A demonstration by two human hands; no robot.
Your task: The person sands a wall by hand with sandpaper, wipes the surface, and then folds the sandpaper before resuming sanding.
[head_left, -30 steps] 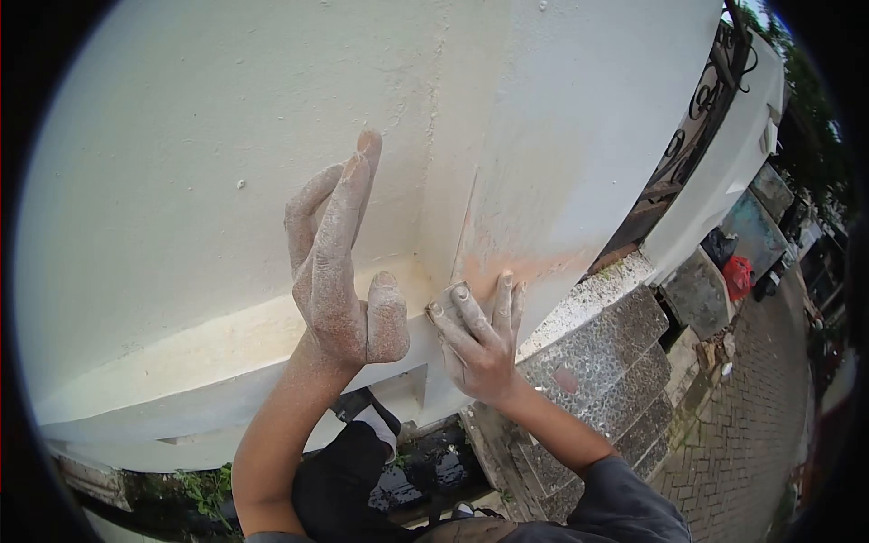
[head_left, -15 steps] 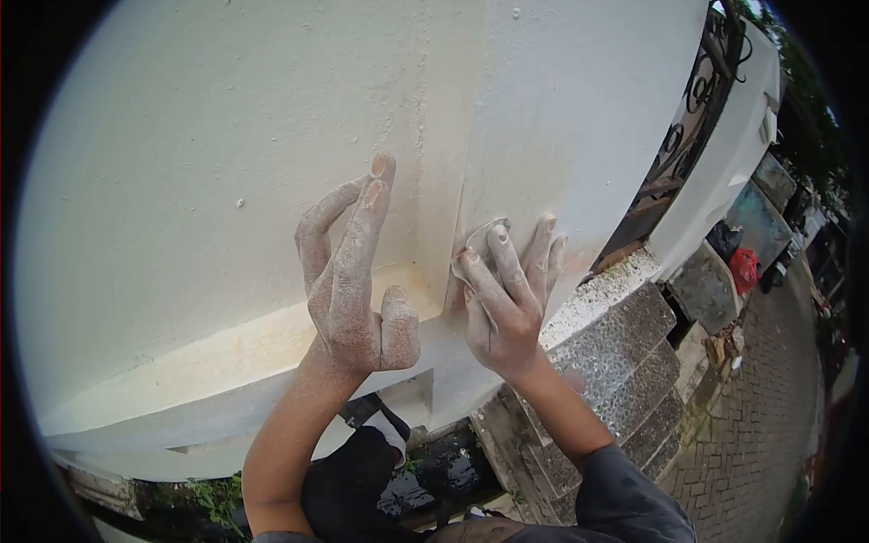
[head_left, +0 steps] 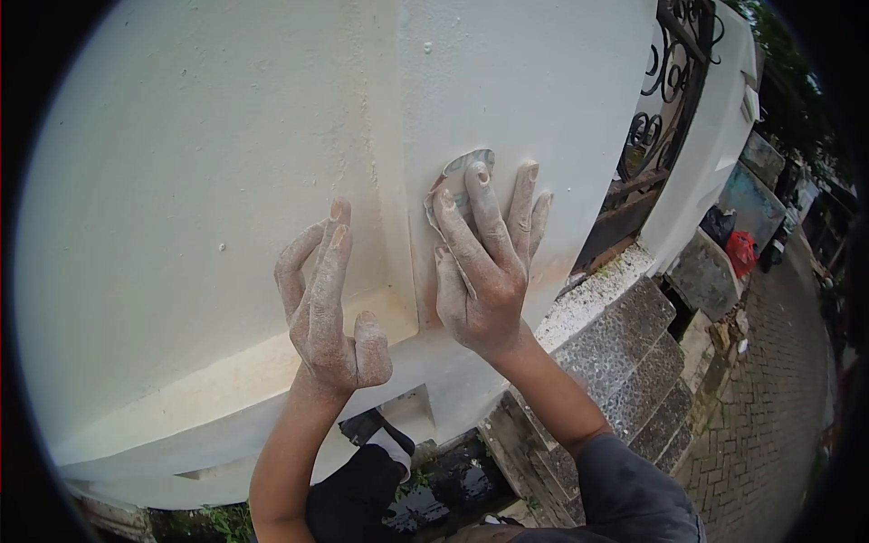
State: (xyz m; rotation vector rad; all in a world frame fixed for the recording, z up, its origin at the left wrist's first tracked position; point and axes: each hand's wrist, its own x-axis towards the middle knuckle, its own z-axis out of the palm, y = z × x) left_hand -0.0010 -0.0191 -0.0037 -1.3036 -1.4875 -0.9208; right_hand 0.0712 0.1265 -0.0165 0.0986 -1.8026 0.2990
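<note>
My right hand, coated in white dust, presses a bent piece of sandpaper flat against the white wall. Its fingers are spread over the sheet, and printed marks show on the backing near the fingertips. Just left of the raised wall edge, my left hand is up close to the recessed panel. Dust covers it too. Its fingers point upward with the thumb apart, and nothing shows in it. Whether its fingertips touch the wall is hard to tell.
A pale ledge runs along the panel's foot. To the right are a dark scrolled iron gate, speckled stone steps and a paved lane. A red bag lies farther off. Below is a wet drain.
My right hand has slid the sandpaper upward along the wall. My left hand sits slightly lower against the panel. The view has shifted a little to the right.
</note>
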